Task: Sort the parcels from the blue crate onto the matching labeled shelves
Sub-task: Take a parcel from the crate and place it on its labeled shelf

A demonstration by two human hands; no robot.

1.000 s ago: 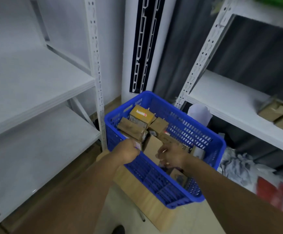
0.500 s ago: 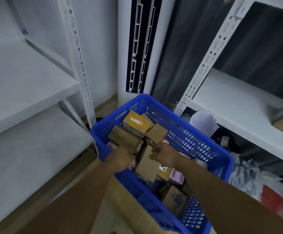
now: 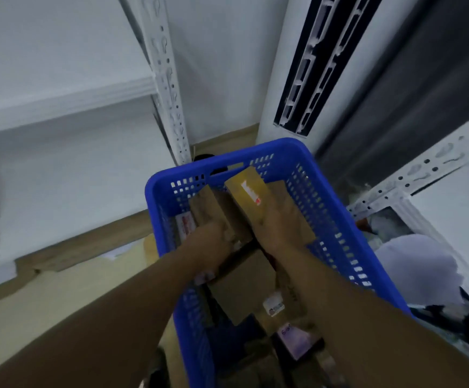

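Crate (image 3: 280, 145) work: left hand (image 3: 213, 247) curls round brown parcel (image 3: 213, 211); right hand (image 3: 280, 228) touches yellow parcel (image 3: 245, 189), which runs lengthwise away from it, grip unclear

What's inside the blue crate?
A yellow box on top, brown boxes beside it, a purple packet nearer. Left hand and right hand cover the middle; the bottom is hidden.

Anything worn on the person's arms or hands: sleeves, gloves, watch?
The left forearm and right forearm are bare to the frame edge, no sleeves. The left hand and right hand are gloveless. No watch, band or ring shows; the picture is blurred.
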